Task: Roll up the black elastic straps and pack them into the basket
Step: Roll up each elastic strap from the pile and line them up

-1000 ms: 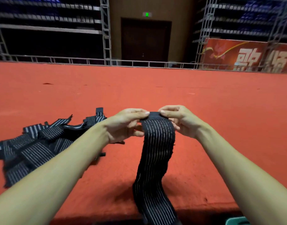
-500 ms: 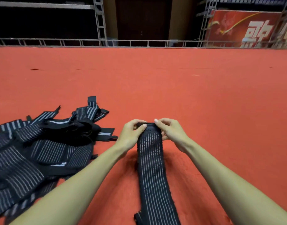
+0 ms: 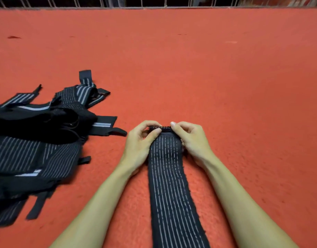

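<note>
A red carpeted floor [image 3: 207,68] fills nearly the whole view, bounded at the far edge by a low metal railing [image 3: 154,2]. On the left of the floor lies a loose heap of black elastic straps [image 3: 37,140] with pale stripes, several ends and tabs sticking out toward the middle. Apart from the heap, one long black striped strap [image 3: 169,185] lies flat on the floor, running from the bottom edge away from the person, between the two forearms. Its far end is turned over into a small fold. The left hand [image 3: 138,147] pinches that folded end with curled fingers from the left side; the right hand [image 3: 191,142] pinches it likewise from the right.
</note>
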A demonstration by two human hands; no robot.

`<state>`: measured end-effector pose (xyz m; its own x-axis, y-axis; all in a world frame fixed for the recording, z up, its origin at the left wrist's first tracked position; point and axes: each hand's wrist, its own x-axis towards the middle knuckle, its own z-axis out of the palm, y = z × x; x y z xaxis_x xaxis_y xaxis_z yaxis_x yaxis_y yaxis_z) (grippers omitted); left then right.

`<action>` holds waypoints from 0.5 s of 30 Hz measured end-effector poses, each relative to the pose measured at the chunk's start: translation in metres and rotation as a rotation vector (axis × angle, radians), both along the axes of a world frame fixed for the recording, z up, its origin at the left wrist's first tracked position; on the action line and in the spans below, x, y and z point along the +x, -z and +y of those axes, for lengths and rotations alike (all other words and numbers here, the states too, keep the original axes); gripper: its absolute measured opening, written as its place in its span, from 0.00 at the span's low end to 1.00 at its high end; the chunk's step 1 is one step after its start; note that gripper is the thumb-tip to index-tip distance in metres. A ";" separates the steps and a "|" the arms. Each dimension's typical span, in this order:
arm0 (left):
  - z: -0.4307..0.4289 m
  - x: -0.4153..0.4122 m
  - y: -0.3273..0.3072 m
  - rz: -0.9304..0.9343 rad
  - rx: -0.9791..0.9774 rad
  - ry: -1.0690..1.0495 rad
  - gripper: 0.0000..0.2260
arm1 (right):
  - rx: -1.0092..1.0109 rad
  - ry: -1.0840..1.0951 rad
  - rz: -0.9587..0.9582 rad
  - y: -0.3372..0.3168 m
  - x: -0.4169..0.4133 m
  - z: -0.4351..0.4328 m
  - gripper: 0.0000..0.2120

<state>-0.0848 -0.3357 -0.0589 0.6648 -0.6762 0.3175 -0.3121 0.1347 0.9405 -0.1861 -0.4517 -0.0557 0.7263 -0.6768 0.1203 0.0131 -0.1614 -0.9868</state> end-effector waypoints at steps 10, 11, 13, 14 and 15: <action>0.001 0.000 0.003 0.193 -0.049 0.084 0.06 | 0.119 -0.040 -0.152 0.000 -0.003 -0.002 0.06; 0.001 -0.002 0.002 0.247 -0.049 0.095 0.06 | 0.133 -0.029 -0.167 0.000 -0.003 -0.002 0.06; 0.002 -0.005 0.003 0.264 -0.062 0.089 0.06 | 0.126 -0.009 -0.180 0.001 -0.004 -0.001 0.06; 0.002 -0.006 0.004 0.234 -0.072 0.075 0.06 | 0.103 0.003 -0.183 0.002 -0.004 0.000 0.06; 0.002 -0.008 0.003 0.193 -0.078 0.063 0.06 | 0.081 0.013 -0.187 0.002 -0.004 0.000 0.07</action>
